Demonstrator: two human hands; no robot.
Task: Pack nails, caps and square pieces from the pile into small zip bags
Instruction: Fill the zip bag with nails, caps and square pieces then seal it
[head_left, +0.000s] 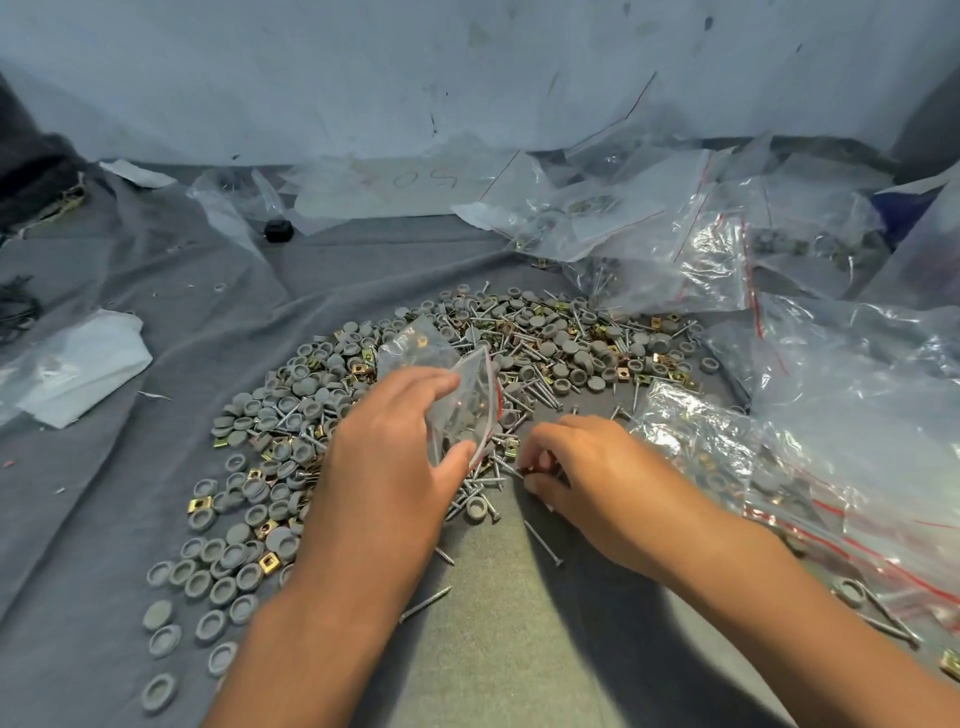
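A small zip bag (457, 400) is being gripped by the left hand (395, 457), thumb on the near side and fingers curled over the far side, w/ the red-lined mouth turned toward the right. Grey caps are being held inside it already (count can't be told through the plastic). The right hand (587, 467) is being kept low on the grey cloth (104, 519), just beside the bag's mouth, fingertips pinched on a small item, prob. a square piece or nail; which one can't be told. The pile (467, 374) of grey caps, nails and brass square pieces is being spread in an arc on the cloth around and beyond both hands. A loose nail (543, 543) is lying near the right wrist. Large clear bags (831, 415) w/ red seal lines are being kept to the right, touching the pile's edge. White paper (78, 364) is lying at far left.
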